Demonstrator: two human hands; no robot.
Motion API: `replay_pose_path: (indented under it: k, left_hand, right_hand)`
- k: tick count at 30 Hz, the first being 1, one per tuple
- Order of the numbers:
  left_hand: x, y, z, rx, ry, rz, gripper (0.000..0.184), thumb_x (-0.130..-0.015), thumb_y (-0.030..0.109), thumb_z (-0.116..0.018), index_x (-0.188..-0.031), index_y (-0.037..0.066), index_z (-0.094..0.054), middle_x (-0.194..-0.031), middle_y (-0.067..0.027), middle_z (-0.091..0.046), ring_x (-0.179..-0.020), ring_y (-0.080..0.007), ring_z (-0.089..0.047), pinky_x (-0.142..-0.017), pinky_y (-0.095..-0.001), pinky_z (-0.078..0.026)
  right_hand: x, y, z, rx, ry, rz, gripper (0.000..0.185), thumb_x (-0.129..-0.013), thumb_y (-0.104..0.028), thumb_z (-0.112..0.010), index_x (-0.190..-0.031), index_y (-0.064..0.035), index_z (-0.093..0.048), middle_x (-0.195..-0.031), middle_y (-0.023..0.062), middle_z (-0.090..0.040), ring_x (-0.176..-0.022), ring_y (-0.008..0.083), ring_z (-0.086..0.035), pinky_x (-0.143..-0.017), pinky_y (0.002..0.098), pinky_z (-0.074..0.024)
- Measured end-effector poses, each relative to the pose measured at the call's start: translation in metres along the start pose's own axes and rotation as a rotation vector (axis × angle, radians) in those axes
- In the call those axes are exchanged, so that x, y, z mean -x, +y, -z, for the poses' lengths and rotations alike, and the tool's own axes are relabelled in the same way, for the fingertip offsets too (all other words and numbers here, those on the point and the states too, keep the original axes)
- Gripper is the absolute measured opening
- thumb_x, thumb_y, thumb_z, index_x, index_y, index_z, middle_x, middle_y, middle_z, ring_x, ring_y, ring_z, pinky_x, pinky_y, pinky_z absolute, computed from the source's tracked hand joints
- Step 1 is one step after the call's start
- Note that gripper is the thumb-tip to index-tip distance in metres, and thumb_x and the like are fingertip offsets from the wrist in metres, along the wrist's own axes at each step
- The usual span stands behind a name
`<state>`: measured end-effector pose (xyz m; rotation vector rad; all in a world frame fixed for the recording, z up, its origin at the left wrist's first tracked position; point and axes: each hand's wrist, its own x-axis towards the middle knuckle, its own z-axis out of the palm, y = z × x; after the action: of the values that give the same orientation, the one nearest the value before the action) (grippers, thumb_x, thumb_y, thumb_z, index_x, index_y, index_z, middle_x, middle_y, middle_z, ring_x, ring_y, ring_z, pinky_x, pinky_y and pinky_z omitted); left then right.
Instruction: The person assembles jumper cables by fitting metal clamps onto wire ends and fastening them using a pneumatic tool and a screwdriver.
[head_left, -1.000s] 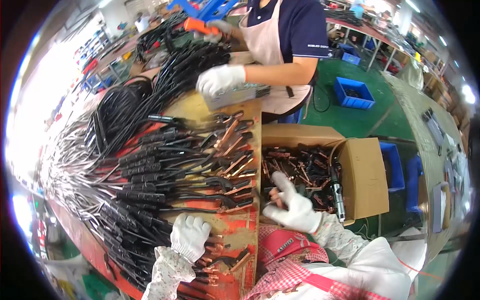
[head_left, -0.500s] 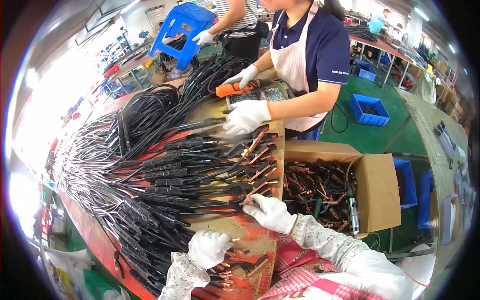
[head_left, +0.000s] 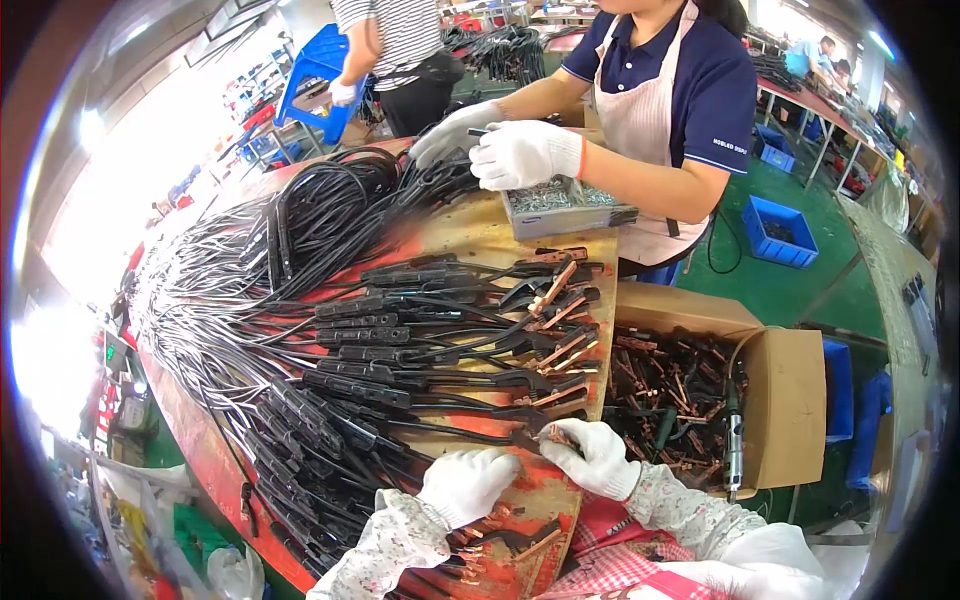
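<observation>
My right hand (head_left: 590, 457) wears a white knitted glove and is closed on the copper jaw end of a cable, by the wooden table's right edge. Just left of it, my left hand (head_left: 470, 487), also gloved, has its fingers curled together; whatever they hold is hidden. Beyond my hands lie rows of black cables with black plastic handles (head_left: 360, 385) and copper-jawed ends (head_left: 560, 395), which look like welding electrode holders. More copper-tipped ends (head_left: 515, 540) lie below my left hand, near the front edge.
Across the table (head_left: 590, 500), a co-worker's gloved hand (head_left: 525, 155) is above a grey tray of screws (head_left: 560, 215). A cardboard box (head_left: 790, 400) of copper-jawed parts stands at the right, with a power screwdriver (head_left: 735, 440) hanging over it. Loose cables (head_left: 320, 210) pile at the back left.
The view has shifted, so the table sits further right. My left hand has come nearer my right hand. The co-worker's orange tool is no longer seen, and their hands have moved up by the cables.
</observation>
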<state>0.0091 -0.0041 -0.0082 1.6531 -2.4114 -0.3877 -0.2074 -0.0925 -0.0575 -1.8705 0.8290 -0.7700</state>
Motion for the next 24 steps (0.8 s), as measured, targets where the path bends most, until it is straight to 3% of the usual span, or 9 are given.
replay_pose_path:
  k: [5, 10, 14, 16, 17, 20, 21, 24]
  left_hand:
    - [0.0, -0.001, -0.014, -0.264, -0.058, -0.124, 0.018, -0.088, 0.022, -0.056, -0.105, 0.016, -0.058, -0.08, -0.003, -0.061, -0.063, -0.0219, -0.069, -0.048, -0.0381, -0.055]
    - [0.005, -0.003, -0.017, -0.301, -0.014, -0.15, 0.015, -0.09, 0.027, -0.057, -0.099, 0.016, -0.058, -0.076, -0.0019, -0.062, -0.061, -0.0208, -0.069, -0.048, -0.0362, -0.054]
    - [0.004, 0.0, -0.011, -0.277, -0.058, -0.14, 0.018, -0.091, 0.032, -0.059, -0.097, 0.016, -0.058, -0.079, -0.0033, -0.066, -0.065, -0.0237, -0.07, -0.053, -0.0392, -0.056]
    - [0.0, 0.006, -0.002, -0.195, -0.001, -0.063, 0.029, -0.089, 0.04, -0.063, -0.103, 0.015, -0.058, -0.083, -0.0053, -0.067, -0.068, -0.0274, -0.07, -0.055, -0.041, -0.056]
    - [-0.001, 0.012, 0.011, -0.088, -0.027, 0.006, 0.045, -0.086, 0.044, -0.068, -0.118, 0.014, -0.057, -0.086, -0.0068, -0.068, -0.074, -0.0291, -0.07, -0.062, -0.0398, -0.056]
    - [0.008, -0.002, 0.016, 0.024, 0.132, -0.088, 0.059, -0.083, 0.041, -0.072, -0.131, 0.012, -0.053, -0.089, -0.0067, -0.07, -0.08, -0.0292, -0.069, -0.072, -0.0395, -0.054]
    - [0.013, -0.002, 0.017, 0.038, 0.093, -0.012, 0.062, -0.08, 0.039, -0.074, -0.132, 0.011, -0.054, -0.091, -0.006, -0.07, -0.082, -0.028, -0.069, -0.076, -0.0391, -0.052]
    - [0.024, -0.009, 0.011, -0.042, 0.126, 0.024, 0.055, -0.082, 0.036, -0.074, -0.129, 0.013, -0.057, -0.087, -0.0048, -0.07, -0.08, -0.0273, -0.068, -0.073, -0.0393, -0.052]
  right_hand:
    - [-0.004, -0.007, -0.006, 0.023, 0.069, 0.027, 0.027, -0.088, -0.03, -0.075, -0.1, -0.0063, -0.07, -0.077, 0.0142, -0.069, -0.069, 0.0312, -0.07, -0.061, 0.0368, -0.0541]
    - [-0.003, -0.002, -0.009, 0.001, 0.099, 0.104, 0.025, -0.087, -0.026, -0.076, -0.1, -0.0053, -0.07, -0.077, 0.0142, -0.07, -0.069, 0.0302, -0.07, -0.06, 0.0357, -0.0538]
    - [-0.003, -0.003, -0.011, 0.001, 0.122, 0.103, 0.023, -0.087, -0.023, -0.076, -0.099, -0.005, -0.07, -0.075, 0.0139, -0.068, -0.065, 0.0279, -0.069, -0.058, 0.0344, -0.0526]
    - [-0.003, -0.006, -0.01, -0.003, 0.136, 0.084, 0.023, -0.086, -0.023, -0.076, -0.098, -0.0054, -0.069, -0.072, 0.0132, -0.067, -0.062, 0.0272, -0.068, -0.057, 0.0341, -0.0518]
    - [-0.003, -0.006, -0.01, 0.012, 0.143, 0.098, 0.021, -0.086, -0.023, -0.076, -0.097, -0.0056, -0.069, -0.071, 0.0126, -0.066, -0.061, 0.0274, -0.067, -0.057, 0.0337, -0.0514]
    - [-0.003, -0.005, -0.01, 0.022, 0.152, 0.126, 0.02, -0.086, -0.022, -0.075, -0.097, -0.0055, -0.069, -0.071, 0.0126, -0.066, -0.061, 0.0273, -0.067, -0.057, 0.0337, -0.0511]
    - [-0.003, -0.005, -0.01, 0.019, 0.15, 0.126, 0.02, -0.086, -0.022, -0.075, -0.097, -0.0055, -0.069, -0.071, 0.0126, -0.066, -0.061, 0.0273, -0.067, -0.057, 0.0337, -0.0511]
    - [-0.003, -0.007, -0.008, 0.021, 0.12, 0.108, 0.02, -0.086, -0.021, -0.075, -0.097, -0.0056, -0.069, -0.071, 0.0129, -0.066, -0.061, 0.0275, -0.067, -0.056, 0.0339, -0.0508]
